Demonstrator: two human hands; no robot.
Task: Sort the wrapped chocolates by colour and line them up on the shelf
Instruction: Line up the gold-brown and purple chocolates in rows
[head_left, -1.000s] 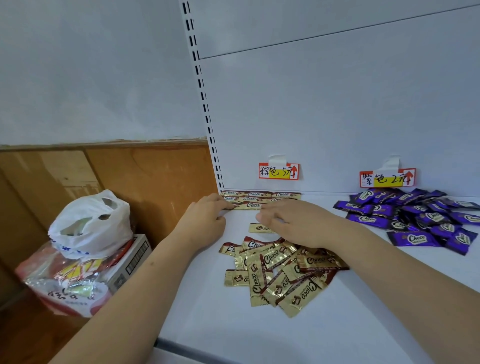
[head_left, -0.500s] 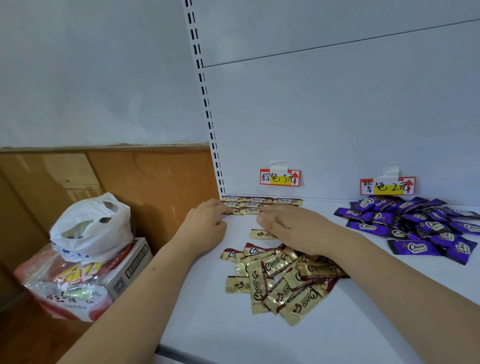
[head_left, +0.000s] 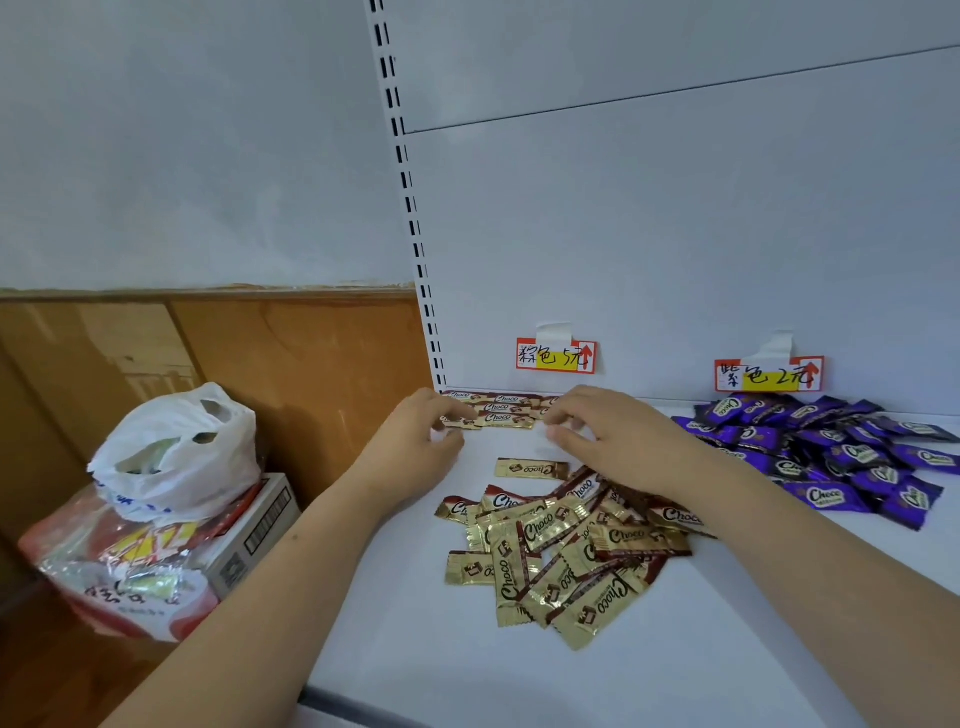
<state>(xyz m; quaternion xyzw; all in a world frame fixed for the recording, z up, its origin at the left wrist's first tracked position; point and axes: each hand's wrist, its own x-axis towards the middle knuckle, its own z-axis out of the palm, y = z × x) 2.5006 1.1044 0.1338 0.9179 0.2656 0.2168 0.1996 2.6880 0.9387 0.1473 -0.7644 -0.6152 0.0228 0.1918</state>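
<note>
Gold-row step. Your left hand (head_left: 415, 441) and right hand (head_left: 597, 434) bracket the ends of the aligned gold-and-brown Choco bars (head_left: 501, 410) at the shelf's (head_left: 415, 660) back edge, near its left rear corner, under the left price tag (head_left: 556, 356). Fingers are curled at the row; whether they pinch a wrapper cannot be told. One loose bar (head_left: 531, 468) lies just in front; the unsorted gold pile (head_left: 561, 551) sits mid-shelf; the purple chocolates (head_left: 831, 457) are heaped toward the right. Likely next: take the loose bar and lay it parallel to the row. Bare shelf remains along the front edge.
</note>
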